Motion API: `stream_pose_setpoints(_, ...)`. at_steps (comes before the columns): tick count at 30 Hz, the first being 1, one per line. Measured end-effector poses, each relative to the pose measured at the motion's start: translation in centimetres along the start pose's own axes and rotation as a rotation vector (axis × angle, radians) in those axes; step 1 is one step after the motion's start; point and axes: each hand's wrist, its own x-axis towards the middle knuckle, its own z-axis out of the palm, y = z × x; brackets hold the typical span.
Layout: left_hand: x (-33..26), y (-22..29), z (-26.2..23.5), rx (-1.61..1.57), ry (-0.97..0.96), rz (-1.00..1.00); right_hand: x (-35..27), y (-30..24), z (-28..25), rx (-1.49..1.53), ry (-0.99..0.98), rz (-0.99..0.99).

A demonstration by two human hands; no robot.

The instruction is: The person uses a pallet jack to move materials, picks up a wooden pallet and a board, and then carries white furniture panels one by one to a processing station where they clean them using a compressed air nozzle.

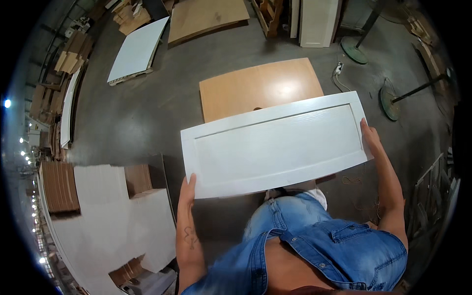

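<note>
Between my two hands I hold a white cabinet door [275,147] with a recessed centre panel, its long side running left to right and its right end tilted up in the view. My left hand [188,187] grips the lower left edge, thumb on the front face. My right hand [369,137] is closed on the right edge, its other fingers partly hidden behind. Beyond the door a light wood-coloured tabletop [260,88] shows, partly covered by it, with a small dark hole near the door's upper edge.
At left stands a large stack of white panels [103,206] with brown piles. A white board [140,49] and a brown board [206,19] lie farther off. Green round stand bases [388,101] and a corded socket [338,70] sit on the floor at right.
</note>
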Motion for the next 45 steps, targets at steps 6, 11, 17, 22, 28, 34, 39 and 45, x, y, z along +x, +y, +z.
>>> stream_pose_setpoints(6, 22.7, 4.0, -0.1, -0.026, 0.087, -0.144, 18.4, -9.9, 17.1, 0.016, -0.113, 0.033)
stream_pose_setpoints(11, 48.2, 2.1, 0.5, 0.085, 0.044, -0.178, 36.6, -13.0, 34.6, -0.091, -0.057, 0.068)
stream_pose_setpoints(17, 72.2, 0.1, 5.9, 0.281, 0.082, -0.255, 53.8, -11.1, 52.0, 0.095, -0.124, 0.04)
stream_pose_setpoints(22, 83.7, -4.0, 7.5, 0.333, 0.081, -0.311, 61.0, -11.7, 61.3, -0.033, -0.149, 0.113)
stream_pose_setpoints(28, 91.1, -6.5, 9.3, 0.3, 0.076, -0.357, 67.6, -8.7, 66.9, 0.107, -0.165, 0.118)
stream_pose_setpoints(34, 94.3, -9.6, 9.5, 0.245, 0.048, -0.308, 70.0, -9.0, 69.5, 0.137, -0.113, 0.01)
stream_pose_setpoints(39, 96.7, -12.4, 11.5, 0.474, 0.007, -0.222, 75.1, -3.0, 69.9, -0.166, 0.161, -0.264)
stream_pose_setpoints(45, 97.2, -17.8, 6.8, 0.387, 0.022, -0.152, 71.1, -3.8, 71.1, -0.085, -0.064, 0.026)
